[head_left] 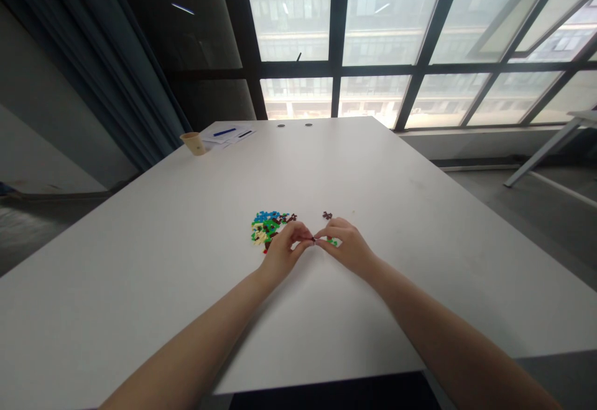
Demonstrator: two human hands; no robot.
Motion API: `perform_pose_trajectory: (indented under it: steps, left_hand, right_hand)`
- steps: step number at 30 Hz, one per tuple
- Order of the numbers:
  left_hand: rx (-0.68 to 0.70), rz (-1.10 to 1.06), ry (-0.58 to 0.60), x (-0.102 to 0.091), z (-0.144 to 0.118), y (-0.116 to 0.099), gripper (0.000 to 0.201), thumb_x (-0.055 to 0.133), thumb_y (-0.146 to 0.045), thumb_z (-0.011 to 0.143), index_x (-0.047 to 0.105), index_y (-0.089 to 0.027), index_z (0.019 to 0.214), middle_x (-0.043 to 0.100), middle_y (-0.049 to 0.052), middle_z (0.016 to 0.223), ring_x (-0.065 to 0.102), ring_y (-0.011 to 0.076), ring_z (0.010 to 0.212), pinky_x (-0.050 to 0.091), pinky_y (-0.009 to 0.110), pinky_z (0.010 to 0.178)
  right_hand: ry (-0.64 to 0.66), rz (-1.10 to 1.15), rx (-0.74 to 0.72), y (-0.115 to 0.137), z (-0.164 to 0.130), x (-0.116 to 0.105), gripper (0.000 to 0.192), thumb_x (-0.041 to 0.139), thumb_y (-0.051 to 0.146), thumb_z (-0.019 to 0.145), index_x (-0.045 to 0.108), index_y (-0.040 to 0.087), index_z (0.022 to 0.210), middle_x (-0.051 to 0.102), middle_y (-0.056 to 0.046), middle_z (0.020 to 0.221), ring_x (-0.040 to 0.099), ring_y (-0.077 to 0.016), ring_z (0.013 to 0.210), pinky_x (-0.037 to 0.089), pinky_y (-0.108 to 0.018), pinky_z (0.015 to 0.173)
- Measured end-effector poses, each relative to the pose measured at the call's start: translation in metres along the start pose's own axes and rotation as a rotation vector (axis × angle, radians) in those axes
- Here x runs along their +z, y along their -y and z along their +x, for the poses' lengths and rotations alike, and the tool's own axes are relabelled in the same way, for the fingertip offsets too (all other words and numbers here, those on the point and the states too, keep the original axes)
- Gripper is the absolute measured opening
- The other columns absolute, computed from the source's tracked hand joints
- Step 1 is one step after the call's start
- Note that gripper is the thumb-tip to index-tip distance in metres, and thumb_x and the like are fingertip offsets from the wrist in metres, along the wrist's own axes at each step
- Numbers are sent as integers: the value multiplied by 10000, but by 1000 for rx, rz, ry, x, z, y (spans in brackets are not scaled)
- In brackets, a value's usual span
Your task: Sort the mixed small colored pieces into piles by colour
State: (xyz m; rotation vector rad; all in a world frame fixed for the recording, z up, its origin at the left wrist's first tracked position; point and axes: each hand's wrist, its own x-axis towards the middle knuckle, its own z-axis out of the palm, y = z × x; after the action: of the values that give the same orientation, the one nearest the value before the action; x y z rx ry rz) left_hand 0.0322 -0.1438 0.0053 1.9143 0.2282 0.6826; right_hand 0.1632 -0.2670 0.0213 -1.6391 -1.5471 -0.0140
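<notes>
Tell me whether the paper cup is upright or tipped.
Upright: the paper cup stands on its base near the white table's far left corner, mouth upward.

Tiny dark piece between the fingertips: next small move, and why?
Probably press it home. The left hand and right hand meet fingertip to fingertip on the tiny dark piece, with something green under the right hand. The heap of bricks lies beside the left hand.

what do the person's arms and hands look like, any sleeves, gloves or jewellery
Both forearms are bare from the bottom of the frame to the wrists, with no sleeves showing. The left hand and right hand wear no gloves, and no watch, bracelet or ring can be seen. The nails are too small to judge.
</notes>
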Motion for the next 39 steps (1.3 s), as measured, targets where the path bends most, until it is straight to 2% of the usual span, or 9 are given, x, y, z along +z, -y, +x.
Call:
perform_pose_trajectory:
  steps: [4,7,10,13,16,20,29,35,39]
  left_hand:
    - [-27,57,-8,-1,2,-2,157,563,-278,780,463,-195,869,584,13,820,589,132,771,495,287,729]
    - [-15,318,-51,-8,5,0,119,471,-295,834,498,-195,893,591,39,885,567,155,823,473,323,776]
    - [23,639,-48,-15,7,8,161,412,-221,848,557,-192,909,600,70,953,523,202,936,408,384,871]
    - [-58,889,-4,-17,8,15,200,429,-169,818,611,-191,898,594,92,966,504,244,947,397,403,837]
    - [-145,1036,58,-16,8,15,207,445,-185,810,631,-197,899,590,99,944,502,271,916,405,390,744]
    - [-161,1113,91,-15,8,12,222,427,-190,821,630,-199,910,605,96,934,505,268,910,394,363,711]
    - [-139,946,23,-17,10,13,187,434,-145,794,616,-176,818,633,94,887,545,244,872,402,370,760]
    - [-130,470,-33,-12,9,8,157,465,-239,801,605,-192,856,655,45,894,590,183,852,451,325,788]
    - [-172,157,-29,-7,6,1,178,515,-287,779,622,-185,880,662,56,916,607,178,877,467,319,799]
  right_hand:
    - [20,-36,50,1,2,0,127,542,217,802,669,216,792,573,-10,683,521,-129,699,397,-258,711]
    - [7,-124,170,-12,1,-4,140,531,214,800,671,215,809,588,-12,704,526,-132,708,387,-257,712]
    - [-13,-316,372,-34,0,-9,161,524,211,794,681,213,824,600,-25,741,535,-142,730,369,-267,709]
    - [42,-469,518,-50,0,-10,184,509,238,808,689,223,841,615,-39,798,545,-150,751,353,-277,694]
    - [79,-508,572,-54,3,-5,211,484,262,831,689,234,870,630,-42,853,556,-156,776,346,-281,683]
    - [88,-499,559,-50,6,1,254,435,274,859,680,241,920,638,-44,881,563,-157,808,345,-283,693]
    - [140,-459,537,-45,4,0,338,422,149,805,661,288,1000,635,-38,895,545,-177,879,337,-300,735]
    - [27,-371,491,-35,4,-7,320,447,157,778,658,241,1004,613,-37,820,533,-154,792,354,-277,748]
    - [-3,-185,327,-21,3,-9,282,460,158,767,674,213,941,558,-12,687,508,-137,692,385,-251,697]
